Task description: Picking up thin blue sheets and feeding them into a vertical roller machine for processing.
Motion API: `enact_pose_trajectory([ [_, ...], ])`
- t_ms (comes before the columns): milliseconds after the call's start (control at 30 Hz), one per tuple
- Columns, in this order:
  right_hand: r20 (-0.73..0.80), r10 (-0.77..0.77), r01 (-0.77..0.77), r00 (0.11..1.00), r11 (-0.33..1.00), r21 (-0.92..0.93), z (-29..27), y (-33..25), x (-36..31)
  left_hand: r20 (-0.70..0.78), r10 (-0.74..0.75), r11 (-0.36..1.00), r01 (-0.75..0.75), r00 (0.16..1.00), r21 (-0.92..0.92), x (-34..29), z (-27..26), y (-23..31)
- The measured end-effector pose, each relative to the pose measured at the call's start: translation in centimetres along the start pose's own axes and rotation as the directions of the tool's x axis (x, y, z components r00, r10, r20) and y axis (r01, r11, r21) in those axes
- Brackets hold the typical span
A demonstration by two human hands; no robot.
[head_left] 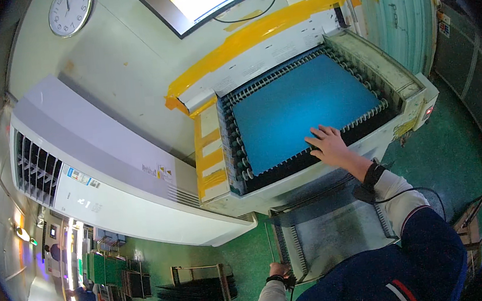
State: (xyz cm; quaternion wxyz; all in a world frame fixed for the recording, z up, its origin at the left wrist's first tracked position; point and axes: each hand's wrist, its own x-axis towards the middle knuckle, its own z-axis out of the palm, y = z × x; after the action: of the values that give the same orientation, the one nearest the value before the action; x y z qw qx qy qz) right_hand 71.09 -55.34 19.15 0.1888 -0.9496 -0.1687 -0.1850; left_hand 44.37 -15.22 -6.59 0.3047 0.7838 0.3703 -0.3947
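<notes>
A flat blue panel [300,108] lies on the rollers of a conveyor machine [410,87] in front of me. My right hand [329,144] reaches over the machine's near side, fingers spread, at the panel's front edge. Whether its fingertips press on the panel or hover just above it I cannot tell. Low in the view, my left hand [279,270] is closed beside the left side of a slotted rack [340,233]. What its fingers hold is too small to make out. Both wrists wear dark bands, and a cord runs from the right one.
A tall white air conditioner [123,183] leans across the left of the view. Racks of dark panels [196,292] stand on the green floor [242,259]. A monitor [211,1] and a clock [71,13] are on the wall. A grey cabinet [465,56] stands right.
</notes>
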Motion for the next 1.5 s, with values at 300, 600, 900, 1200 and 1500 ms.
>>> enact_pose_trajectory([
  [300,-0.020,-0.015,0.015,1.000,1.000,0.005,-0.3,0.0,0.3,0.093,0.151,0.961,-0.168,0.984,0.218,6.8,0.8,-3.4],
  [600,0.007,0.000,0.000,1.000,1.000,-0.012,-0.3,0.0,1.2,0.118,0.058,0.983,-0.077,0.991,0.164,5.5,0.6,-2.6],
  [900,0.056,0.016,-0.014,0.998,1.000,-0.025,-0.1,0.0,1.8,0.255,0.209,0.796,-0.315,0.944,0.517,4.4,-0.2,-2.2],
  [1200,0.054,0.038,-0.037,0.998,0.999,-0.010,0.4,0.1,1.9,0.111,0.010,0.992,-0.024,0.994,0.122,3.5,0.4,-1.7],
  [1500,-0.097,-0.104,0.133,0.990,0.923,0.361,-2.1,-2.7,-1.4,0.376,0.449,-0.221,-0.307,0.811,0.926,1.8,-0.1,-1.8],
])
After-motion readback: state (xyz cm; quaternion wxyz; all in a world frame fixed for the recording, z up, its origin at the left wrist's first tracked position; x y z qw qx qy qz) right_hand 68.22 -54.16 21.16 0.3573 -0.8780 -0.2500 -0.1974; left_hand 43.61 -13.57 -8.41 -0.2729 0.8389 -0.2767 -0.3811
